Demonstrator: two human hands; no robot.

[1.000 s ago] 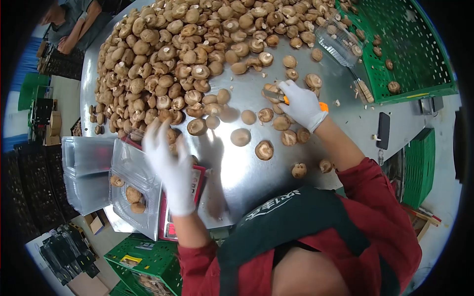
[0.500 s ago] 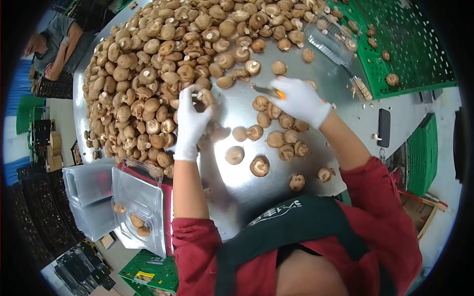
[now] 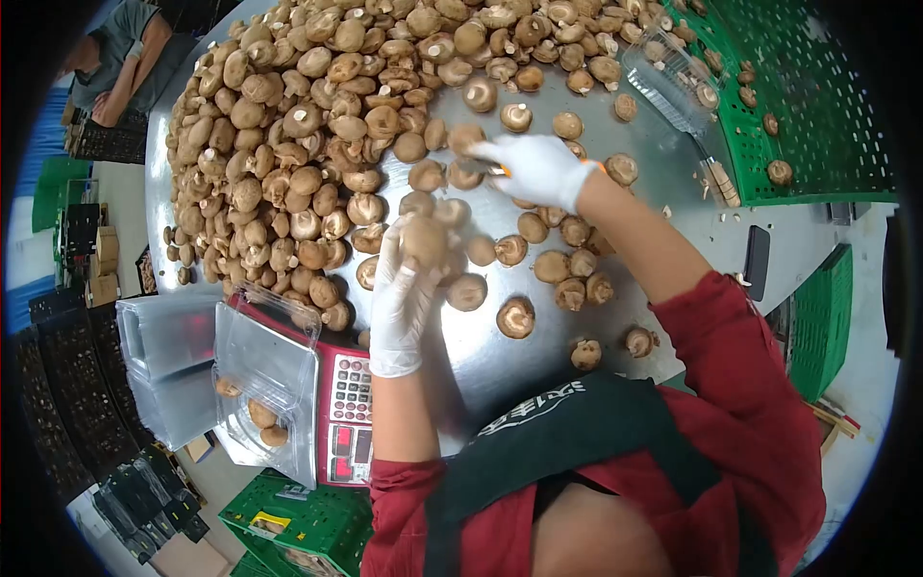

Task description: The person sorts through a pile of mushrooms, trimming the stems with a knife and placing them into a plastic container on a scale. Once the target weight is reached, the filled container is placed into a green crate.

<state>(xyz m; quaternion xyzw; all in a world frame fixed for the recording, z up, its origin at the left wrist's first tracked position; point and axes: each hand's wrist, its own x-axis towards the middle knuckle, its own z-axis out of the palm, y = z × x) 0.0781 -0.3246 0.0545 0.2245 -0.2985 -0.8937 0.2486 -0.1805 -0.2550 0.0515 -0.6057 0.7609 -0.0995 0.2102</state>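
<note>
My left hand cups a mushroom; my right hand clenches a knife.
With both so close together, a slip could drive the blade into my glove.

- A produce packing room, worked at bulk scale.
- A large steel table carries loose mushrooms heaped toward 11 o'clock.
- A weighing scale and clear punnets sit at 8 o'clock.
- Green crates stand at 1 o'clock.

Steel table — green crates beside it, pale floor.
</note>
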